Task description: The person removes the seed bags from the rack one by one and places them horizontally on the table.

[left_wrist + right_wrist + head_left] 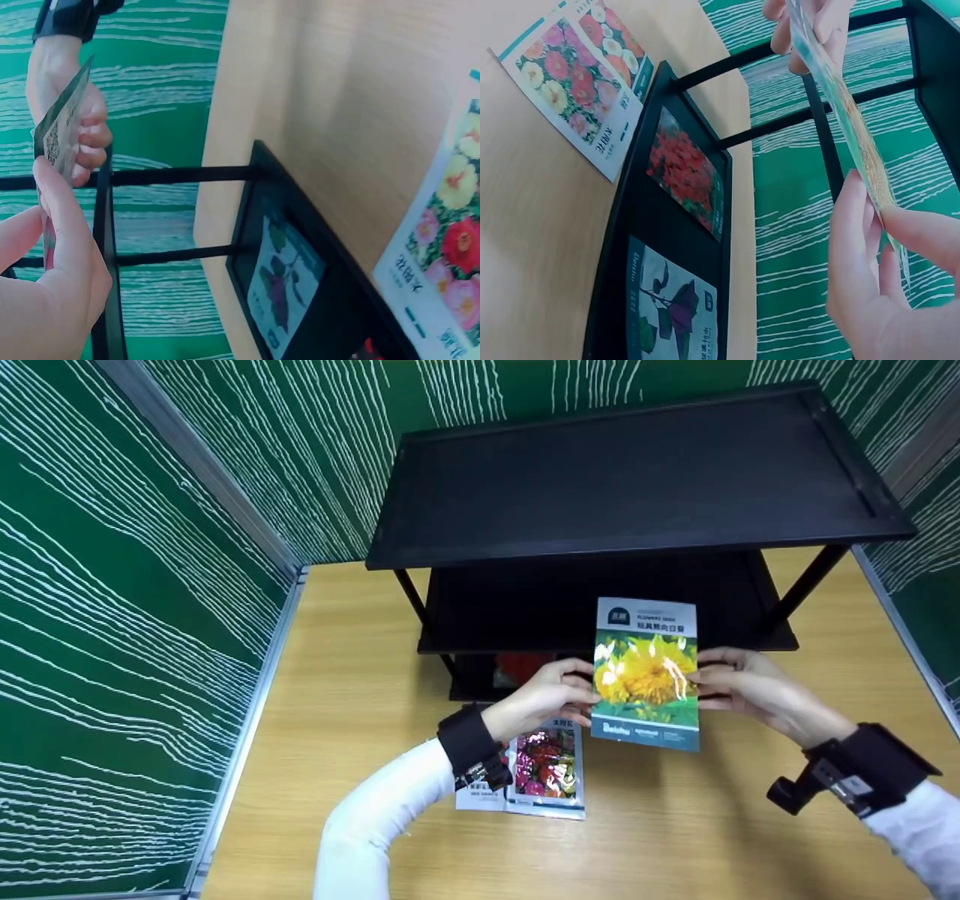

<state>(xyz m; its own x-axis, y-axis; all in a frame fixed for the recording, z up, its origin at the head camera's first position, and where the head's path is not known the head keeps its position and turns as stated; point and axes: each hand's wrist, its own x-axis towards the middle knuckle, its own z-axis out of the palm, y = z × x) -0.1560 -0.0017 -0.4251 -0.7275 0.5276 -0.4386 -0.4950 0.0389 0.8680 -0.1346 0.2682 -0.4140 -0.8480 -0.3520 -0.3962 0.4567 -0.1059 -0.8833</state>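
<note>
Wood table (337,660) | flower packet (646,675): long axis upright in head view | left hand (550,696), right hand (750,688) grip: pinching edges

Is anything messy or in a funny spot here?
Nothing looks spilled or torn. Maybe a little odd: two flower packets lie on the table, while the red-flower packet and purple-flower packet lie on the black bottom shelf. The yellow-flower packet, held by the left hand and right hand, looks whole.
</note>
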